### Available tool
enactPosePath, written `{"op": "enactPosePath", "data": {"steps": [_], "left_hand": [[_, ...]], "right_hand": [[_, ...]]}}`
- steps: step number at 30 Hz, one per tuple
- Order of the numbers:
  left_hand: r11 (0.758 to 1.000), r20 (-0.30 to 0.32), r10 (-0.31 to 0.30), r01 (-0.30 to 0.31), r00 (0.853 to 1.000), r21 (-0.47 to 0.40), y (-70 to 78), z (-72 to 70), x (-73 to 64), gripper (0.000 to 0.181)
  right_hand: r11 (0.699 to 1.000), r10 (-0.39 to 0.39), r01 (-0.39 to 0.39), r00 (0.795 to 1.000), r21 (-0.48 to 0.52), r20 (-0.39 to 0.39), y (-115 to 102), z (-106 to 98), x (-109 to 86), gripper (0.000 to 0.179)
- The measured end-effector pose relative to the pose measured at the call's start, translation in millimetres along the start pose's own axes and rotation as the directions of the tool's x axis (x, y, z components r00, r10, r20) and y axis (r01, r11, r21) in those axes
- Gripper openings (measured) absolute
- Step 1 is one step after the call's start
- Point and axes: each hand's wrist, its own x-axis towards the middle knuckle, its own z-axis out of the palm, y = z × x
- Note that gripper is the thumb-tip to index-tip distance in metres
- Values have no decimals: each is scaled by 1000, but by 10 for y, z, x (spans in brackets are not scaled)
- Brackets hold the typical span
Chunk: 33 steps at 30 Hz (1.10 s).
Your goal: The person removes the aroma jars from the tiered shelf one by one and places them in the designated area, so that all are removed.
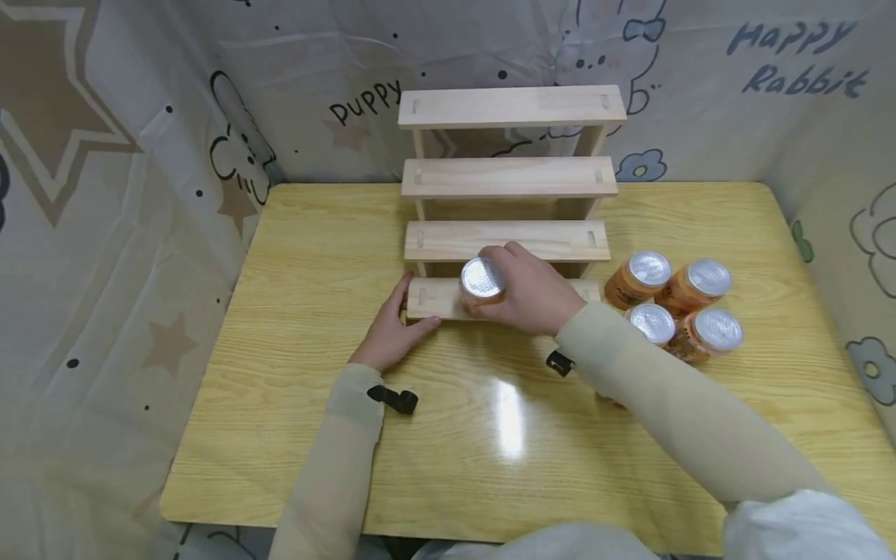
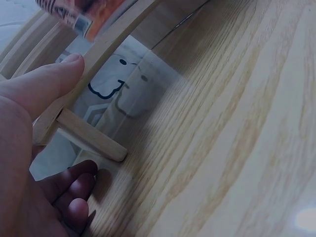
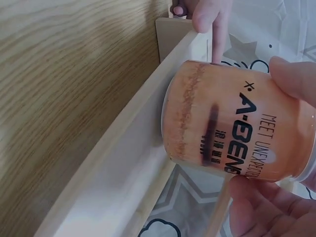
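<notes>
My right hand (image 1: 528, 288) grips an orange can (image 3: 222, 121) with a silver lid, thumb and fingers on opposite sides of it. The can is upright at the lowest step of a light wooden stepped rack (image 1: 507, 177), left of that step's middle. Whether its base fully rests on the wood is hard to tell. At the step's left end, my left hand (image 1: 392, 330) holds the rack. Its thumb lies along the front edge, and the lower fingers curl loosely beside the leg (image 2: 94, 136). The index finger is mostly hidden in the left wrist view.
Several more orange cans (image 1: 689, 288) with silver lids stand right of the rack, some partly behind my right forearm. Another sliver of orange shows below that forearm. The rack stands on a wood-grain table (image 1: 301, 435), with a printed cloth (image 1: 315, 47) behind and at the sides.
</notes>
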Motion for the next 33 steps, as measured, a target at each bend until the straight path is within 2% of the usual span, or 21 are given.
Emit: {"op": "enactPosePath", "data": {"steps": [6,11,15,20,23,28,33], "left_hand": [[1000,8,10,-10,1000,0,-11,14,12,102],[1000,3,1,-1,1000,-6,-30,21,-23,102],[1000,5,1,-1,1000,-11,-48,36,-39,103],[1000,-1,3,-3,1000,-14,-61,36,-42,104],[1000,-3,-2,2,1000,-10,-52,27,-45,104],[1000,7,0,0,1000,-7,-7,23,-40,104],[1000,14,-4,4,1000,11,8,16,-41,105]], "right_hand": [[1000,-3,3,999,-23,-39,61,-127,-187,75],[1000,20,-21,999,-15,-32,98,-274,-358,79],[999,33,-33,998,8,-47,146,-421,-537,74],[998,52,-48,994,40,-100,217,-645,-870,67],[998,63,-58,987,33,-151,279,-760,-1100,70],[991,130,-133,968,-2,-217,434,-907,-1471,75],[978,197,-208,950,-19,-241,635,-961,-1751,77]]}}
